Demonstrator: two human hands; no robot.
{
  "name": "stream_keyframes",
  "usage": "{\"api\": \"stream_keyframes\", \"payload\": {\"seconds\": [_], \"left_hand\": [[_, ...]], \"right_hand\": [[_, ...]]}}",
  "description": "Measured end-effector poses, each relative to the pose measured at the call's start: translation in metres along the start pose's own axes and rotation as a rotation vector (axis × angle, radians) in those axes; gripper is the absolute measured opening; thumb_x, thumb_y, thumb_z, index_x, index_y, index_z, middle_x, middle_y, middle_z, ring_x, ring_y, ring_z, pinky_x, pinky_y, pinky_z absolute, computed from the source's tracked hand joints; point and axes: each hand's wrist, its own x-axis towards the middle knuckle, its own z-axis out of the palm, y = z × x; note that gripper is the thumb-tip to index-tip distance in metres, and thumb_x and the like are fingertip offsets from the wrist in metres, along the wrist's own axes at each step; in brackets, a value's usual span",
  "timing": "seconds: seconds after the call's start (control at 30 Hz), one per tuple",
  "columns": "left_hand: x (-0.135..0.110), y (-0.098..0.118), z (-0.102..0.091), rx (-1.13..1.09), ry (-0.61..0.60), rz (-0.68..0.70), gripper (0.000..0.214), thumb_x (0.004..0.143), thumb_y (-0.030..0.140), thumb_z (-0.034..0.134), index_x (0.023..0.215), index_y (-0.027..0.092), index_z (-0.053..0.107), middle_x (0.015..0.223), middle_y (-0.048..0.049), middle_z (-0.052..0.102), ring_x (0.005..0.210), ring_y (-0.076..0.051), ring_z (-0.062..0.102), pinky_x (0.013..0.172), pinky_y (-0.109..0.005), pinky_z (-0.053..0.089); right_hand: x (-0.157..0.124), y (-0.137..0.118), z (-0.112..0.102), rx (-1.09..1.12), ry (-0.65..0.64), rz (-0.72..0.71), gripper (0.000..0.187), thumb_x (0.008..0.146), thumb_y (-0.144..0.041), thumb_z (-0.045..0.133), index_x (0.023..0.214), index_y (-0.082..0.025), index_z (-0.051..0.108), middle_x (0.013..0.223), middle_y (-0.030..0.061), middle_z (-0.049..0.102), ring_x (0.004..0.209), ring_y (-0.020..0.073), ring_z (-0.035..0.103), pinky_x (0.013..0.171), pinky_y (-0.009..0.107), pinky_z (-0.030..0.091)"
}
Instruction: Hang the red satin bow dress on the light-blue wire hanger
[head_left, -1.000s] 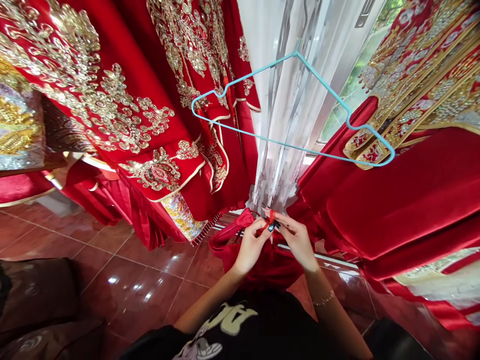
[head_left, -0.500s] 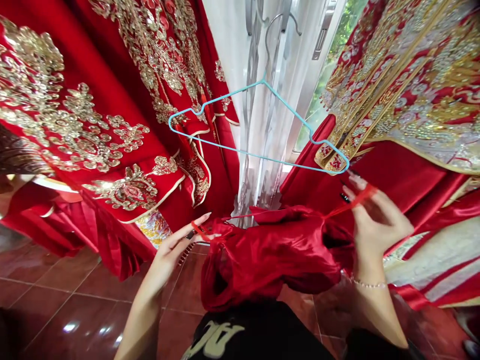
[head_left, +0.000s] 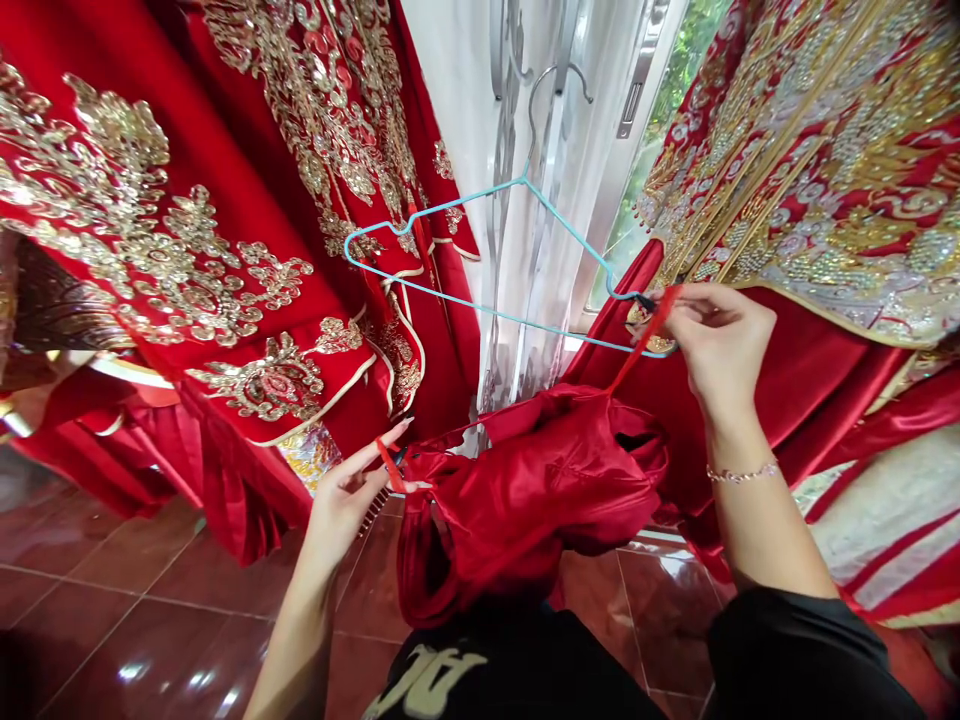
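Note:
A plain red satin garment (head_left: 540, 490) hangs bunched between my hands by two thin red loops. My left hand (head_left: 352, 490) pinches the left loop (head_left: 390, 466) at centre left. Up at the right, my right hand (head_left: 712, 335) pinches the right loop (head_left: 637, 345) and holds it against the right shoulder of a light blue wire hanger (head_left: 487, 265). The hanger hangs by its metal hook from a fitting in front of the white curtain (head_left: 525, 150).
Red robes with gold embroidery (head_left: 225, 230) hang at the left, and another (head_left: 817, 170) at the right over red satin. A window shows behind the curtain. Glossy red-brown floor tiles (head_left: 150, 620) lie below. My dark shirt fills the bottom edge.
My hands have spread apart, lifting and stretching the red garment. My right hand has risen with its loop to the hanger's right shoulder. The view has tilted up.

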Motion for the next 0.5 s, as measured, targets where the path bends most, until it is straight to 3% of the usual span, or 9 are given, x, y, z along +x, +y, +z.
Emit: {"api": "stream_keyframes", "payload": {"seconds": [0.07, 0.17, 0.37, 0.5], "left_hand": [[-0.002, 0.000, 0.001, 0.007, 0.009, -0.020, 0.055, 0.080, 0.045, 0.073, 0.130, 0.022, 0.067, 0.129, -0.0090, 0.069, 0.100, -0.030, 0.075, 0.093, -0.042, 0.059], [-0.005, -0.001, 0.007, 0.039, -0.010, -0.011, 0.055, 0.080, 0.047, 0.073, 0.127, 0.019, 0.069, 0.129, -0.0099, 0.069, 0.111, -0.031, 0.071, 0.098, -0.043, 0.057], [0.000, -0.004, 0.012, 0.088, -0.039, 0.023, 0.052, 0.082, 0.046, 0.067, 0.124, 0.016, 0.071, 0.133, -0.0112, 0.066, 0.122, -0.032, 0.065, 0.111, -0.048, 0.046], [0.012, 0.003, 0.012, 0.116, -0.029, 0.063, 0.054, 0.082, 0.045, 0.066, 0.125, 0.013, 0.070, 0.135, -0.0130, 0.064, 0.127, -0.032, 0.061, 0.114, -0.046, 0.043]], "right_hand": [[0.005, -0.006, 0.008, -0.023, -0.035, 0.081, 0.010, 0.066, -0.017, 0.074, 0.073, -0.018, 0.067, 0.060, -0.0029, 0.065, 0.046, 0.0088, 0.058, 0.045, 0.021, 0.048], [0.012, -0.010, 0.016, -0.027, -0.214, 0.213, 0.013, 0.064, -0.018, 0.072, 0.074, -0.016, 0.064, 0.055, -0.0049, 0.060, 0.037, 0.0068, 0.050, 0.037, 0.019, 0.038], [0.021, -0.005, 0.018, -0.028, -0.450, 0.242, 0.022, 0.069, -0.020, 0.068, 0.090, -0.019, 0.069, 0.065, -0.0053, 0.056, 0.047, 0.0040, 0.045, 0.044, 0.017, 0.032], [0.025, -0.007, 0.013, -0.076, -0.455, 0.182, 0.019, 0.071, -0.020, 0.067, 0.090, -0.021, 0.071, 0.073, -0.0006, 0.058, 0.053, 0.0065, 0.044, 0.047, 0.021, 0.034]]}}
